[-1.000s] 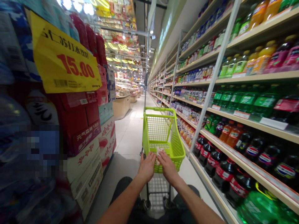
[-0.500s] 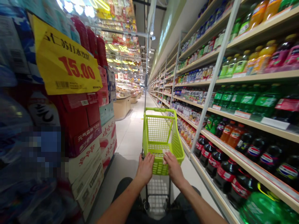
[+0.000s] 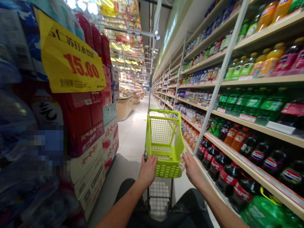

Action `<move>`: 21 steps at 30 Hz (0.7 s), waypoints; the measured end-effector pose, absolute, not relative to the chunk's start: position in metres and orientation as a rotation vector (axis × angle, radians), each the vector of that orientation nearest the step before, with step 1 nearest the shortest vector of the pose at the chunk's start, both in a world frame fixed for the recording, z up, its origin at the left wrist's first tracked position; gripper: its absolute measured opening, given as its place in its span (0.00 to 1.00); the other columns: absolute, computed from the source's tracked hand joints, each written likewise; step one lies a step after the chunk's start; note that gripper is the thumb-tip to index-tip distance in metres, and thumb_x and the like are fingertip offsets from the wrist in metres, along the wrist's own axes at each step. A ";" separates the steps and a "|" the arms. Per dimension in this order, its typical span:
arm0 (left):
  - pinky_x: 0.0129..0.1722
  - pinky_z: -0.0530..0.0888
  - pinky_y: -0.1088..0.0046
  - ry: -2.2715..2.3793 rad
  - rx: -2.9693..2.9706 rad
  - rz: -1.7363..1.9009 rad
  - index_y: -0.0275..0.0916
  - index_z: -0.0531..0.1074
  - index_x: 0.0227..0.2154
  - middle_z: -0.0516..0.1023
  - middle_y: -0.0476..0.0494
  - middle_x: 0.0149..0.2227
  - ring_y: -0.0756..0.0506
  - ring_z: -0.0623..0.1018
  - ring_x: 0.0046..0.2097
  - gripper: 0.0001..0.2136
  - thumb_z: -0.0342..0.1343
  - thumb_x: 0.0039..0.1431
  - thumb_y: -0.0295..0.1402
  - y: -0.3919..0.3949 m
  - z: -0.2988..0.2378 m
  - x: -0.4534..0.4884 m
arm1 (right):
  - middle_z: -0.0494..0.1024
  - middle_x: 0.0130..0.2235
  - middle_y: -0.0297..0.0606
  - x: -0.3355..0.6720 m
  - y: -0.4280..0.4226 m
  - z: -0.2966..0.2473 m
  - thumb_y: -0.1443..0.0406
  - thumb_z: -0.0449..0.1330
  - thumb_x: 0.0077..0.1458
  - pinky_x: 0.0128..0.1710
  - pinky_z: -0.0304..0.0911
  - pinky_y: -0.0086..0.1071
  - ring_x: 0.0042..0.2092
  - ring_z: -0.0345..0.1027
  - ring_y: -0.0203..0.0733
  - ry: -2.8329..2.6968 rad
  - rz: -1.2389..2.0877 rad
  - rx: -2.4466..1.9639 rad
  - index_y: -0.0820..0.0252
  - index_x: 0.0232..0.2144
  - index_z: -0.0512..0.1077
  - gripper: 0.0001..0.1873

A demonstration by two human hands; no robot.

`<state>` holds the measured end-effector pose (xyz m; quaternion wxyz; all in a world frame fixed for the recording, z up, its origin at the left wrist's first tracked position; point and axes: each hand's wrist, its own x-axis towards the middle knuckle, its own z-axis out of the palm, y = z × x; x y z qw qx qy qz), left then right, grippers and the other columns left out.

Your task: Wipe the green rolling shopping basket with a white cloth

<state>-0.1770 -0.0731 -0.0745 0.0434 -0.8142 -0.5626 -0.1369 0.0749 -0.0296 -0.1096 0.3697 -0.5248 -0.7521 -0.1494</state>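
Observation:
A lime green shopping cart (image 3: 163, 136) stands in the aisle right in front of me, its basket holding nothing I can see. My left hand (image 3: 147, 171) grips the near left corner of the basket rim. My right hand (image 3: 191, 167) is at the basket's near right corner, fingers closed on a crumpled white paper or cloth (image 3: 182, 163) that presses against the side of the basket.
Shelves of soda and juice bottles (image 3: 249, 148) run along the right. Stacked drink cases (image 3: 92, 139) with a yellow 15.00 price sign (image 3: 71, 68) line the left. The tiled aisle floor (image 3: 133, 133) runs ahead to a wooden display counter (image 3: 123, 107).
My right hand has moved from the middle of the near rim out to the basket's right corner, carrying the white wad with it. The left hand kept its hold.

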 end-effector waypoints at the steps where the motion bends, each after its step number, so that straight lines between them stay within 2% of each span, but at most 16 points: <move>1: 0.58 0.46 0.49 -1.733 -2.475 -0.411 0.38 0.53 0.57 0.57 0.41 0.60 0.43 0.52 0.62 0.25 0.38 0.55 0.25 -0.074 -0.075 -0.175 | 0.66 0.53 0.51 0.066 -0.030 -0.111 0.78 0.46 0.47 0.53 0.56 0.47 0.56 0.55 0.48 -1.907 -0.370 -1.340 0.65 0.47 0.67 0.25; 6: 0.58 0.47 0.49 -1.725 -2.444 -0.405 0.37 0.53 0.57 0.58 0.40 0.59 0.42 0.52 0.62 0.24 0.38 0.55 0.26 -0.077 -0.079 -0.173 | 0.65 0.54 0.47 0.002 -0.035 -0.120 0.76 0.47 0.48 0.53 0.56 0.45 0.57 0.54 0.45 -2.055 -0.302 -1.141 0.61 0.50 0.66 0.26; 9: 0.58 0.47 0.49 -1.706 -2.473 -0.419 0.37 0.53 0.57 0.58 0.41 0.59 0.43 0.53 0.61 0.24 0.37 0.56 0.26 -0.078 -0.078 -0.176 | 0.66 0.54 0.45 0.014 -0.037 -0.118 0.77 0.46 0.47 0.53 0.54 0.47 0.57 0.54 0.46 -2.030 -0.333 -1.179 0.59 0.49 0.66 0.27; 14: 0.58 0.45 0.48 -1.759 -2.505 -0.421 0.35 0.51 0.58 0.53 0.41 0.61 0.43 0.50 0.62 0.26 0.37 0.54 0.24 -0.081 -0.074 -0.173 | 0.68 0.52 0.46 0.073 -0.032 -0.099 0.75 0.46 0.46 0.53 0.55 0.46 0.55 0.57 0.48 -1.713 -0.329 -1.439 0.62 0.49 0.66 0.26; 18: 0.58 0.46 0.48 -1.780 -2.507 -0.408 0.35 0.51 0.58 0.53 0.40 0.61 0.43 0.50 0.62 0.26 0.37 0.54 0.24 -0.080 -0.073 -0.166 | 0.69 0.50 0.46 0.030 -0.032 -0.094 0.77 0.45 0.43 0.51 0.59 0.38 0.52 0.62 0.44 -1.726 -0.194 -1.458 0.67 0.51 0.64 0.30; 21: 0.58 0.46 0.48 -1.756 -2.493 -0.414 0.35 0.53 0.57 0.55 0.40 0.60 0.44 0.51 0.62 0.25 0.36 0.55 0.24 -0.078 -0.076 -0.165 | 0.69 0.51 0.45 -0.015 -0.039 -0.098 0.78 0.46 0.42 0.53 0.57 0.38 0.53 0.61 0.43 -1.974 -0.164 -1.294 0.65 0.51 0.64 0.31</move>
